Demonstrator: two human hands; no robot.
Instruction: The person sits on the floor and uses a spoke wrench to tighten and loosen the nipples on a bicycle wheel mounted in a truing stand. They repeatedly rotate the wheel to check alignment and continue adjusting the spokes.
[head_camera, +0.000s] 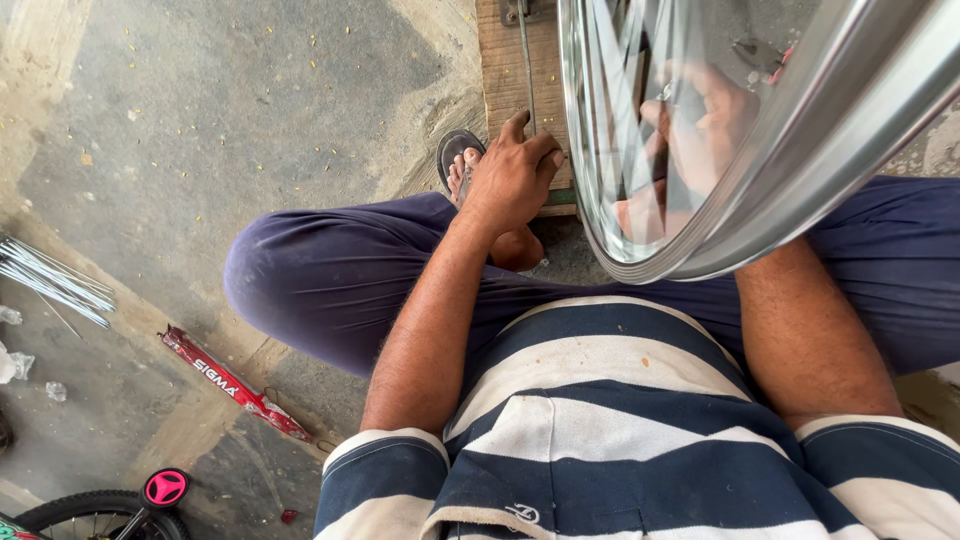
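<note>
A shiny chrome bicycle wheel rim (800, 150) fills the upper right, held upright over my lap. My left hand (515, 175) is curled against the rim's left edge, over a wooden board (503, 60) with a thin metal rod (525, 60) on it. My right forearm passes under the rim. My right hand (700, 125) shows blurred through the wheel's opening, its fingers pinched on a small metal piece (666, 92) among the spokes. What that piece is cannot be made out.
I sit on a concrete floor with dark trousers and a striped shirt, one sandalled foot (458, 165) beside the board. At the left lie a bundle of loose spokes (55, 280), a red packet (235, 385) and a small tyre with a pink hub (165, 488).
</note>
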